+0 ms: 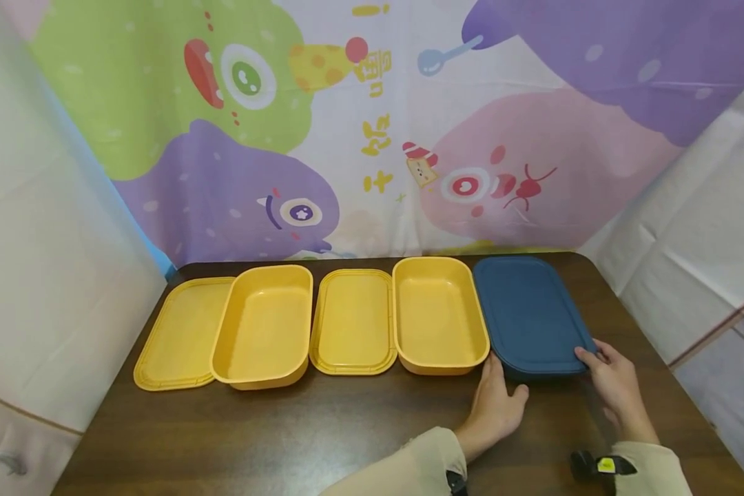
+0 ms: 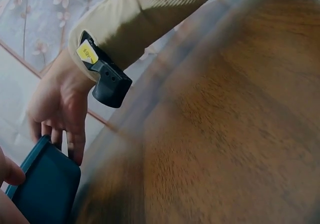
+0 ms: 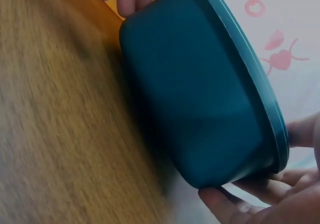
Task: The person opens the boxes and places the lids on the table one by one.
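Observation:
A dark blue lidded food box point(image 1: 530, 313) stands at the right end of a row on the brown table. My right hand point(image 1: 616, 386) holds its near right corner, thumb on the lid's edge and fingers against the side, as the right wrist view shows the box wall point(image 3: 195, 88) close up. At the near left corner, my left hand point(image 1: 494, 410) touches the box's side with fairly straight fingers, its thumb standing apart. Those fingers lie between the blue box and a yellow open box point(image 1: 443, 317). The lid covers whatever is inside the blue box.
Left of the boxes lies a yellow lid point(image 1: 353, 320), then another yellow open box point(image 1: 265, 331) and a second yellow lid point(image 1: 182, 337), partly behind that box. A cartoon-printed cloth point(image 1: 372, 227) hangs behind the table point(image 1: 347, 434); pale sheets hang at both sides.

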### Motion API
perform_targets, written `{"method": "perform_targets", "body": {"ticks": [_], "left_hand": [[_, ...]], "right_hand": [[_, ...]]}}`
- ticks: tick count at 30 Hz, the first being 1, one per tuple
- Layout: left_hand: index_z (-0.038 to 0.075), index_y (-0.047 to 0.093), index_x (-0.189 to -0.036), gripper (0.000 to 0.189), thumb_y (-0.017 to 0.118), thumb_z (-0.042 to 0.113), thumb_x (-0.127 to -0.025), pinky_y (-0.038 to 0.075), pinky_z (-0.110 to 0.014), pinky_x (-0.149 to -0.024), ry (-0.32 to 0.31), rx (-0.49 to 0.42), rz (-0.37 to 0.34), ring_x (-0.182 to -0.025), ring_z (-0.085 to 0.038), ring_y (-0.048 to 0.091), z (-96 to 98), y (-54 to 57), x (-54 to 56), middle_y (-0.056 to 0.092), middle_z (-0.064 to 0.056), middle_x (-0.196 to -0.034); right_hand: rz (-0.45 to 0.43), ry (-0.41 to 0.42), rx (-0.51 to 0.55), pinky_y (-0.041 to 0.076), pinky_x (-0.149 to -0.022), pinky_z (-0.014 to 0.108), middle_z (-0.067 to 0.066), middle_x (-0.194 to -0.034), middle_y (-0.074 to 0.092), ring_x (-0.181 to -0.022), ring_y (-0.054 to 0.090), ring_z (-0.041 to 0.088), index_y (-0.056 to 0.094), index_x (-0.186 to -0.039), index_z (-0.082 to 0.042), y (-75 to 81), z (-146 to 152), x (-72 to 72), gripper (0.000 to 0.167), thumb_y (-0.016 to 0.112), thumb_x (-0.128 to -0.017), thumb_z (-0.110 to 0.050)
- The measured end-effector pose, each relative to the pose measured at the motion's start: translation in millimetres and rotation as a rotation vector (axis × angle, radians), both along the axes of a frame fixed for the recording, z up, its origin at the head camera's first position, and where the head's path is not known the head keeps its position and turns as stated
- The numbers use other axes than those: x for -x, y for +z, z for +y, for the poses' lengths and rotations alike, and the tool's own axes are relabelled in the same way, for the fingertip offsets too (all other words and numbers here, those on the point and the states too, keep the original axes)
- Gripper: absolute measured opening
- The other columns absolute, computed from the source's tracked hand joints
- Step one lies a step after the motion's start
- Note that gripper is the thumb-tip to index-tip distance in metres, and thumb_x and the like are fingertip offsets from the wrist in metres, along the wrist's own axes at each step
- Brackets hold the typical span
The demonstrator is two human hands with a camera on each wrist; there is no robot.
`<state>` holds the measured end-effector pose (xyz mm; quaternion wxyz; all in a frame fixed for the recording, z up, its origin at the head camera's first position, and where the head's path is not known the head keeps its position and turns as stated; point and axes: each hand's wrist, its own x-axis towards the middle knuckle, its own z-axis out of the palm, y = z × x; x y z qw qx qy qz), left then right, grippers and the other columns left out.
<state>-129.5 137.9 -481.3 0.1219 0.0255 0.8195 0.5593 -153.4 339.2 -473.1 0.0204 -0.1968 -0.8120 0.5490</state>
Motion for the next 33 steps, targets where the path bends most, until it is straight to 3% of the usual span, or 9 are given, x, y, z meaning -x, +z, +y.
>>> {"method": "perform_targets", "body": {"ticks": [5,12,17,20,25,33], "left_hand": [[0.004,0.030,-0.152,0.070,0.059,0.028,-0.093,0.031,-0.034,-0.116,-0.016,0.007,0.004,-0.145,-0.022,0.033,-1.5,-0.8,0.7,0.027,-0.009,-0.160],[0.004,0.031,-0.151,0.069,0.059,0.028,-0.093,0.031,-0.034,-0.117,-0.018,0.019,0.006,-0.145,-0.023,0.033,-1.7,-2.0,0.2,0.029,-0.010,-0.160],[0.004,0.032,-0.151,0.069,0.060,0.027,-0.092,0.032,-0.036,-0.116,-0.006,0.024,0.004,-0.144,-0.025,0.035,-1.4,-4.1,0.4,0.031,-0.010,-0.159],[0.004,0.033,-0.151,0.069,0.060,0.027,-0.092,0.033,-0.036,-0.116,-0.002,0.027,0.011,-0.143,-0.025,0.036,-1.4,-5.7,0.8,0.032,-0.010,-0.158],[0.005,0.033,-0.151,0.068,0.060,0.027,-0.092,0.034,-0.037,-0.115,0.004,0.030,0.022,-0.141,-0.026,0.038,-1.5,-8.1,2.1,0.034,-0.009,-0.157],[0.009,0.034,-0.151,0.068,0.061,0.028,-0.092,0.038,-0.041,-0.112,0.022,0.050,0.004,-0.138,-0.028,0.043,-1.9,-8.4,2.0,0.037,-0.007,-0.155]], "right_hand": [[0.016,-0.015,0.049,0.049,-0.069,0.012,-0.029,-0.089,0.053,-0.080,0.052,-0.016,0.035,-0.144,0.009,-1.0,-0.1,-1.7,0.062,0.055,-0.098,-0.028],[-0.008,-0.032,-0.014,0.044,-0.070,0.007,-0.015,-0.108,0.056,-0.082,0.046,-0.020,0.037,-0.144,0.006,-3.2,0.0,-3.0,0.063,0.055,-0.098,-0.033],[-0.009,-0.028,0.041,0.046,-0.070,0.009,-0.018,-0.103,0.057,-0.080,0.050,-0.018,0.035,-0.146,0.008,-5.5,-0.3,-3.6,0.063,0.054,-0.099,-0.030],[-0.020,-0.035,0.017,0.045,-0.070,0.007,-0.006,-0.111,0.059,-0.081,0.048,-0.019,0.035,-0.145,0.008,-6.7,-1.0,-3.3,0.062,0.053,-0.099,-0.030],[-0.043,-0.023,-0.018,0.042,-0.071,0.006,0.019,-0.135,0.048,-0.082,0.044,-0.018,0.033,-0.146,0.007,-8.2,-1.6,-3.0,0.062,0.048,-0.101,-0.032],[-0.068,-0.009,-0.050,0.040,-0.073,0.006,0.021,-0.142,0.041,-0.084,0.041,-0.018,0.031,-0.147,0.005,-8.2,-2.8,-4.4,0.062,0.043,-0.102,-0.035]]}}
